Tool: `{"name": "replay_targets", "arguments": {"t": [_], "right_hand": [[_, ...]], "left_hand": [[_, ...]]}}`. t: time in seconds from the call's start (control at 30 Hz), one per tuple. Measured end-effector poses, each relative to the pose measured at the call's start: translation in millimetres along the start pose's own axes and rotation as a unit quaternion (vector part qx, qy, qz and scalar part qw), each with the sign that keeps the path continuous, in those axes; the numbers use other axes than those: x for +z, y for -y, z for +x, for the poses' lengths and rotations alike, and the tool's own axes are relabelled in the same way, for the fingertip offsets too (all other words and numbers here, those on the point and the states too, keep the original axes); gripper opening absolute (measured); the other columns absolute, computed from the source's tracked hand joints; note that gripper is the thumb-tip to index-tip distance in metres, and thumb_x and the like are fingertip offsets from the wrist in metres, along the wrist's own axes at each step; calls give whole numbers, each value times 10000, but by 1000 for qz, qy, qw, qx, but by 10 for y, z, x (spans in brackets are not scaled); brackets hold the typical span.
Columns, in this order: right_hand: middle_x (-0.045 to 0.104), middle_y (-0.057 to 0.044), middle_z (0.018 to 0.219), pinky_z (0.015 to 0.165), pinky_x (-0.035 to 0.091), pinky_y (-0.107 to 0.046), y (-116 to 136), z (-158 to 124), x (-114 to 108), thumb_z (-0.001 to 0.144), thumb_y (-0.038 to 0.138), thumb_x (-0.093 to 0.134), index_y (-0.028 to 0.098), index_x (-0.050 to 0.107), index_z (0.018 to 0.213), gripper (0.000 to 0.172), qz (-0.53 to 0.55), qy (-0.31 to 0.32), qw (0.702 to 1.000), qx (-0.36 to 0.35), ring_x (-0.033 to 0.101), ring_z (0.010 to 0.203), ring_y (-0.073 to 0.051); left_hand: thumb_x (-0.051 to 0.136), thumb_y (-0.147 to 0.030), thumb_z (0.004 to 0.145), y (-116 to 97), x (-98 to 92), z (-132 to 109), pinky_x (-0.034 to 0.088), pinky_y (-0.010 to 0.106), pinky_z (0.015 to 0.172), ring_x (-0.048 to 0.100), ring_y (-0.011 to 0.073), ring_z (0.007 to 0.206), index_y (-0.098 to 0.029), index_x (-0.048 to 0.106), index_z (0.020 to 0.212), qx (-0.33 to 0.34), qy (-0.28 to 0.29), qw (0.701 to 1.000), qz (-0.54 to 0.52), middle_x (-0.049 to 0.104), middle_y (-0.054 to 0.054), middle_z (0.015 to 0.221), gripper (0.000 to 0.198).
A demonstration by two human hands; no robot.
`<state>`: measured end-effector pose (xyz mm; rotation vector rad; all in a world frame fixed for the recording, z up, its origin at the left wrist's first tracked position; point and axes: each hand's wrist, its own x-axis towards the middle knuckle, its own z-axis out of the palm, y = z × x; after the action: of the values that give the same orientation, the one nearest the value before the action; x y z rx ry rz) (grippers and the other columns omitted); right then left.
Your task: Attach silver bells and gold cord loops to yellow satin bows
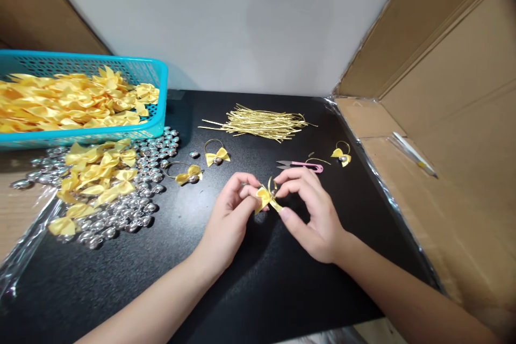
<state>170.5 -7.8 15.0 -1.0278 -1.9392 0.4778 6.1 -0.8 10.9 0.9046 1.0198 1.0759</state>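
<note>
A small yellow ribbon bow [265,199] with a thin gold wire loop is pinched between both hands above the black table top [250,279]. My left hand [228,215] grips the bow's left side with thumb and fingers closed. My right hand [312,207] pinches the bow's right tail and the wire at its middle. A bundle of gold wire ties [260,122] lies further back. Pink-handled thread snips [301,165] rest just beyond my right hand.
A turquoise basket [121,134] full of yellow bows stands at the left. In front of it lie loose yellow bows [99,172] over a heap of silver beads [137,209]. Three finished bows with loops [217,156] [189,174] [342,156] lie on the table. Cardboard walls [451,134] enclose the right.
</note>
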Motion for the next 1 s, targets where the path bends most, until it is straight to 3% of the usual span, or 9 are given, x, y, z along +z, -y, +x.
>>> {"name": "replay_targets", "arguments": {"t": [0.07, 0.2, 0.3, 0.47, 0.6, 0.67, 0.73, 0.87, 1.0], "right_hand": [[644, -74, 1018, 897, 446, -402, 1, -1, 20, 796, 224, 652, 180, 621, 964, 177, -50, -35, 998, -19, 596, 980, -212], [707, -18, 951, 882, 423, -391, -25, -2, 54, 818, 195, 695, 238, 706, 850, 54, -139, -64, 986, -59, 611, 914, -184], [707, -8, 881, 868, 418, -381, -38, 1, 53, 858, 174, 654, 231, 694, 794, 94, -143, -79, 985, -48, 605, 861, -169], [609, -58, 981, 904, 458, -352, -24, 11, 1, 948, 230, 502, 198, 597, 820, 163, 17, 17, 998, 60, 577, 980, -173], [562, -92, 1134, 920, 477, -333, -64, 27, -78, 997, 301, 361, 194, 501, 775, 283, 167, 108, 973, 117, 539, 1137, -186], [579, -100, 1140, 883, 494, -334, -103, 40, -118, 1005, 289, 267, 194, 439, 701, 363, 215, 110, 965, 107, 549, 1139, -195], [602, -105, 1107, 867, 504, -355, -134, 51, -144, 998, 279, 224, 194, 432, 675, 393, 232, 59, 966, 98, 574, 1105, -205], [636, -69, 962, 916, 475, -401, -117, 52, -128, 896, 273, 525, 197, 597, 836, 120, 113, -64, 988, 81, 607, 991, -209], [659, -36, 908, 964, 432, -427, -26, 40, -66, 793, 205, 673, 212, 674, 864, 71, -34, -34, 999, 18, 586, 946, -204]], "left_hand": [[595, -147, 753, -2, -5, -7, 409, 222, 615, 534, 109, 613, -212, 552, 839, 28, 2, 999, 24, 588, -61, 625, 116], [594, -152, 805, 0, -13, -31, 403, 211, 606, 528, 98, 620, -212, 553, 851, 69, -2, 995, 67, 588, -58, 662, 87], [593, -158, 823, 0, -19, -41, 409, 223, 625, 547, 107, 640, -212, 554, 857, 83, -4, 992, 92, 598, -50, 671, 75], [592, -146, 782, 4, -33, -1, 416, 222, 611, 556, 108, 612, -212, 550, 842, 59, -10, 997, 48, 602, -55, 639, 99], [596, -139, 745, 2, -38, 34, 418, 214, 599, 545, 103, 592, -209, 552, 834, 35, -29, 999, 2, 589, -67, 605, 122], [593, -138, 747, -2, -40, 39, 419, 209, 606, 539, 98, 596, -207, 556, 832, 38, -33, 999, -3, 584, -69, 606, 115], [585, -128, 752, -9, -43, 35, 419, 205, 614, 539, 93, 607, -208, 557, 830, 49, -28, 998, 2, 583, -69, 618, 114], [582, -131, 796, -14, -54, 1, 403, 206, 602, 525, 93, 617, -211, 555, 844, 71, 2, 996, 60, 579, -62, 648, 97], [566, -151, 865, 8, -90, -40, 415, 216, 641, 526, 98, 662, -219, 550, 885, 135, 29, 979, 148, 586, -50, 707, 72]]}}
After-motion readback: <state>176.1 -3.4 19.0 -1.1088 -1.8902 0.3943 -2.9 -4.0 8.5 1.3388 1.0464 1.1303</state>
